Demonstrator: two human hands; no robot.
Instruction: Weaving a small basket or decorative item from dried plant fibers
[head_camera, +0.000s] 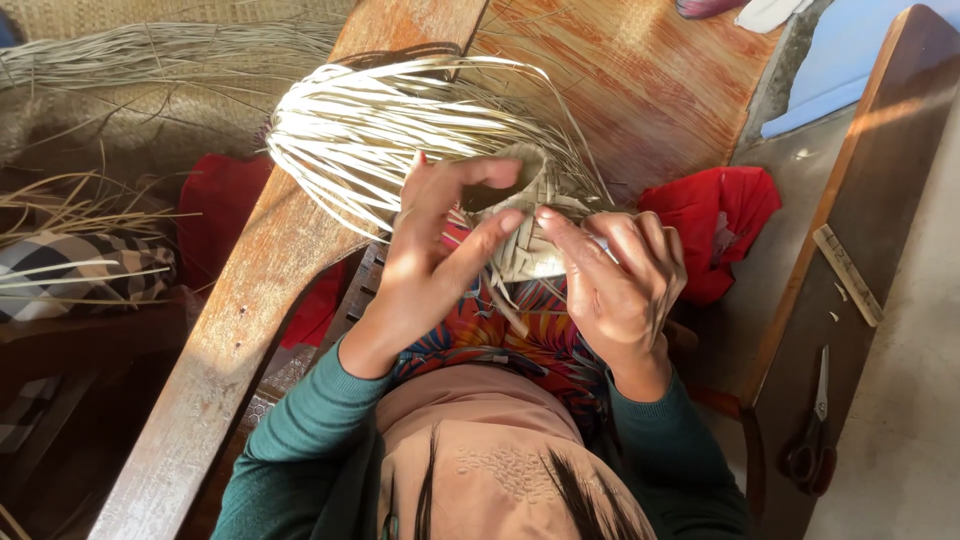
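1. Far left: one checked black-and-white cloth lying low in shadow, with loose pale strips across it.
2. Above it: one long bundle of pale straw strips stretched across a woven mat.
3. One wide wooden plank running diagonally from lower left to upper middle, sunlit.
4. One red cloth showing at the plank's left edge, partly hidden beneath it.
5. One left hand, in a teal sleeve, fingers spread and curled; thumb and forefinger pinching the rim of the small basket.
6. One small woven basket, half made, held up over the lap between the two hands; mouth facing up, many long unwoven strips fanning from it in a looping sheaf to the upper left, over the plank.
7. One right hand, also teal-sleeved, fingers bent and closed around the basket's right side, forefinger tip touching the weave close to the left forefinger.
8. One crumpled red cloth just right of the right hand, on a seat.
9. One wooden counter edge at far right, carrying one flat wooden stick and, nearer, one pair of scissors with dark red handles, well apart from both hands.
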